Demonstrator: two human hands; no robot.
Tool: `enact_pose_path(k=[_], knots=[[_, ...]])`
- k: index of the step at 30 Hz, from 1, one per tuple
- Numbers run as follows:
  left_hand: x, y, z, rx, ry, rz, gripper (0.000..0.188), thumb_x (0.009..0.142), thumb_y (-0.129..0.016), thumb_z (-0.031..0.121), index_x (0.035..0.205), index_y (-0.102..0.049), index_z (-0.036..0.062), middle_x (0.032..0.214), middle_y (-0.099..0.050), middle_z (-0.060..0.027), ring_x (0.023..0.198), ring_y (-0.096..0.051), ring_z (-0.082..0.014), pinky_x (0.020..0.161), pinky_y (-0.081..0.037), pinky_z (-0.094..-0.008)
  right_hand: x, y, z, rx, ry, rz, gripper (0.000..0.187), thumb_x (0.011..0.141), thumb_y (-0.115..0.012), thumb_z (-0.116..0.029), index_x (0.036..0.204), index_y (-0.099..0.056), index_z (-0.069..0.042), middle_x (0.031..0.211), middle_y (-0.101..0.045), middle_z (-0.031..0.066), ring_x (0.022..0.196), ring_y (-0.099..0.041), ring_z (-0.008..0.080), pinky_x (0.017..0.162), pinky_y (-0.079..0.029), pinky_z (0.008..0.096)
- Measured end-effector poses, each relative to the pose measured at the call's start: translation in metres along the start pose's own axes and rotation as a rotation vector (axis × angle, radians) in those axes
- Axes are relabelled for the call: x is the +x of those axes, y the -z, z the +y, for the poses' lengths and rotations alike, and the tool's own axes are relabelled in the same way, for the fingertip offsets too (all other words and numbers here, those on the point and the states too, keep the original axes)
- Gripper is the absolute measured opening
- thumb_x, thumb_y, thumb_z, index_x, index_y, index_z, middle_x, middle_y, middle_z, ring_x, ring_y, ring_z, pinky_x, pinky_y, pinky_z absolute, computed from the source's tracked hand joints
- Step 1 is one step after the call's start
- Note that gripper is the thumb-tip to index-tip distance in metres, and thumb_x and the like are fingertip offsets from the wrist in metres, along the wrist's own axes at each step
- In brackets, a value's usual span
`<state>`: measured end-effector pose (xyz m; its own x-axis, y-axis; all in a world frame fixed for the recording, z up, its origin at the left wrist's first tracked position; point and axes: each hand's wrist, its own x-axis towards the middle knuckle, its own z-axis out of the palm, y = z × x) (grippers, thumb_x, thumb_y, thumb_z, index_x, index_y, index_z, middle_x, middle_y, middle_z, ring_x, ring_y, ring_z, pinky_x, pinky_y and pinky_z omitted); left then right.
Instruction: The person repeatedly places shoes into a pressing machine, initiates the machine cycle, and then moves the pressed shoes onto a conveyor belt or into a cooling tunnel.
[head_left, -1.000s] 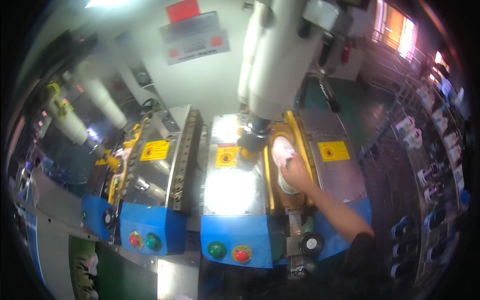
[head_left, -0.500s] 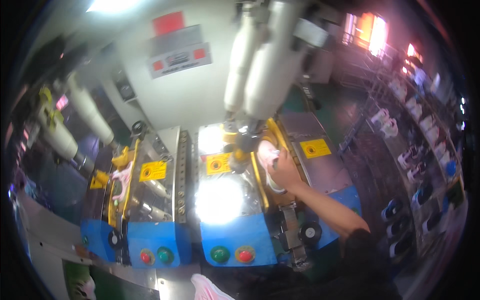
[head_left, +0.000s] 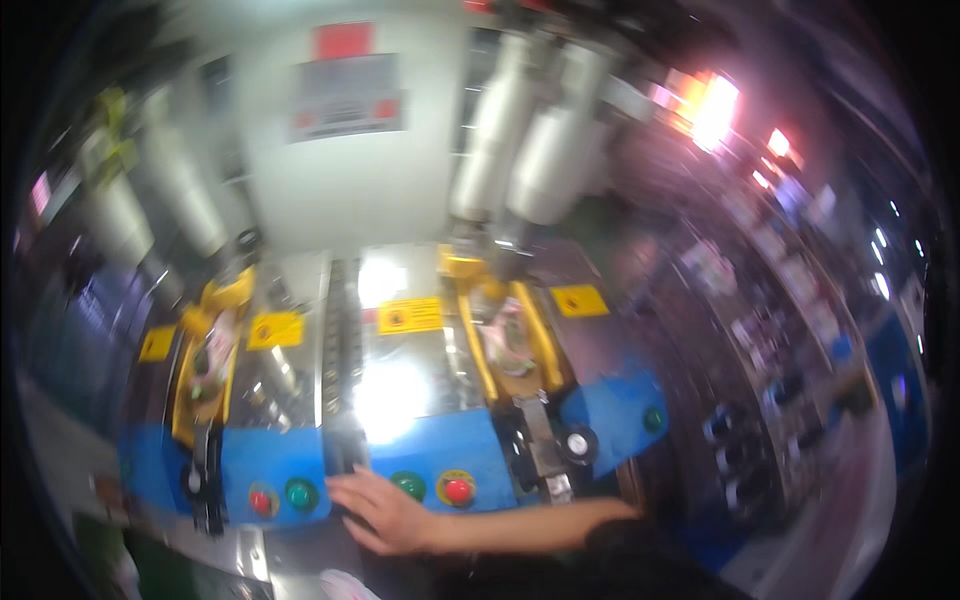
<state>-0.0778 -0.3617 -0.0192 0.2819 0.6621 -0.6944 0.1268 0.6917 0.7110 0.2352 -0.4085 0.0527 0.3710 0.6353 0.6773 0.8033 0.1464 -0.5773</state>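
Note:
My right hand [head_left: 385, 512] reaches leftward across the front of a two-station shoe press. Its fingers are stretched out and apart, with nothing in them. They lie at the lower edge of the blue front panel [head_left: 450, 450], just left of and below a green push button [head_left: 408, 486]; contact with the button cannot be made out. A red push button [head_left: 459, 491] sits to its right. Behind, a pink and white shoe [head_left: 508, 340] lies between the yellow side pads [head_left: 547, 345] of the right station. Another pinkish shoe [head_left: 213, 355] sits in the left station. My left hand is out of view.
White cylinders [head_left: 490, 130] slant down over both stations. At the left station are another red button [head_left: 261, 502] and green button [head_left: 301, 494]. Part of a pale pink shoe [head_left: 345, 585] shows at the lower edge. Racks of shoes [head_left: 770, 340] stand at the right.
My right hand has let go of the shoe in the right station and moved down and left to the front panel. The view has shifted, and the picture is blurred.

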Motion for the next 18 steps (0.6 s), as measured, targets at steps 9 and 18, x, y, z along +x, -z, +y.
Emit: enact_pose_path(k=[9,18], knots=[[-0.058,0.063,0.012,0.123,-0.585,0.501,0.057,0.074,-0.07,-0.001,0.124,-0.044,-0.0002,0.113,-0.055,-0.0096,0.103,-0.054,-0.0211,0.091,-0.044,-0.0356,-0.114,-0.07,-0.172,0.685,-0.341,-0.464,0.017,0.082,-0.065,-0.008,0.098,-0.066,-0.001,0.094,-0.067,0.0133,0.082,-0.068,0.0259,0.074,-0.054,0.0325],[0.121,0.072,-0.083,0.364,-0.632,0.286,0.112,0.066,-0.084,0.031,0.143,-0.01,-0.003,0.135,-0.037,-0.0219,0.122,-0.042,-0.0288,0.102,-0.036,-0.038,-0.106,-0.099,-0.144,0.171,-0.54,-0.775,0.02,0.085,-0.062,-0.012,0.101,-0.066,-0.001,0.087,-0.068,0.0154,0.081,-0.067,0.0243,0.076,-0.051,0.0322]])
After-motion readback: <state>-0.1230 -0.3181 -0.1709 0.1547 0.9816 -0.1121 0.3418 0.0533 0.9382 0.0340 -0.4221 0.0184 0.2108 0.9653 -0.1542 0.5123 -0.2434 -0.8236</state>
